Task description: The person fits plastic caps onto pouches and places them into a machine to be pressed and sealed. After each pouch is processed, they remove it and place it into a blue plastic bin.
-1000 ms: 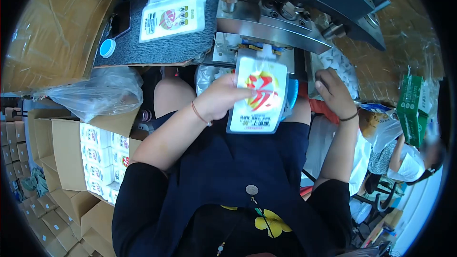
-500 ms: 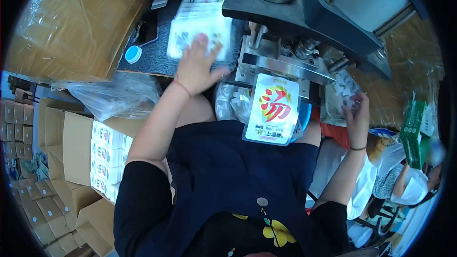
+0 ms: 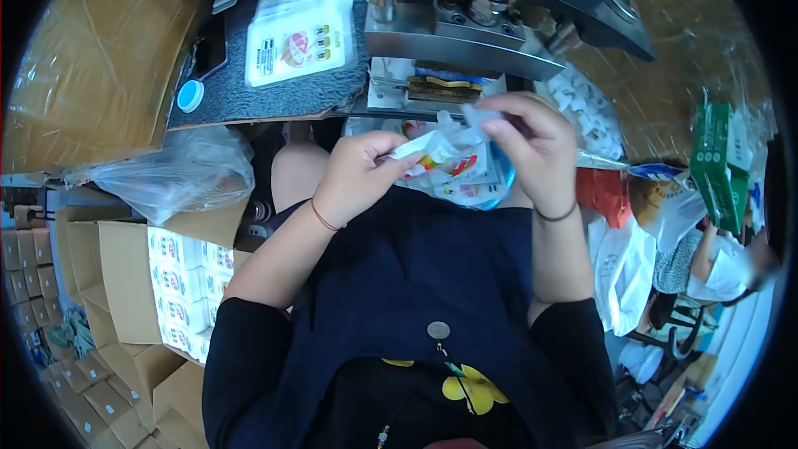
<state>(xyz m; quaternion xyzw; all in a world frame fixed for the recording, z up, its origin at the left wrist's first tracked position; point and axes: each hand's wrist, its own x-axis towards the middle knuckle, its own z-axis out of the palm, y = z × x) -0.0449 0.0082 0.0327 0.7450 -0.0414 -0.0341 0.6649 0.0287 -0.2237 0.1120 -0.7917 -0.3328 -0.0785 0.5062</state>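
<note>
My left hand [image 3: 357,179] pinches the edge of a white printed pouch [image 3: 432,156] with red and yellow print, held at a slant above my lap. My right hand [image 3: 536,137] is closed at the pouch's upper end, pinching a small whitish piece [image 3: 477,116] that is blurred. Below the pouch, more printed packaging [image 3: 470,192] lies in a blue-rimmed container [image 3: 505,191] on my lap. Just behind my hands stands the metal press [image 3: 465,48], with a brown block [image 3: 445,90] on its lower plate.
A fanned stack of pouches [image 3: 299,46] lies on the grey mat [image 3: 249,102], near a blue-topped lid [image 3: 190,96] and a phone [image 3: 211,50]. Small white pieces [image 3: 582,108] fill a clear bag at right. An open carton [image 3: 129,283] of packed pouches stands left. A person [image 3: 715,262] sits far right.
My left hand has left the stack and now grips a pouch over my lap. My right hand has come from the bag of white pieces to that pouch. The view has shifted.
</note>
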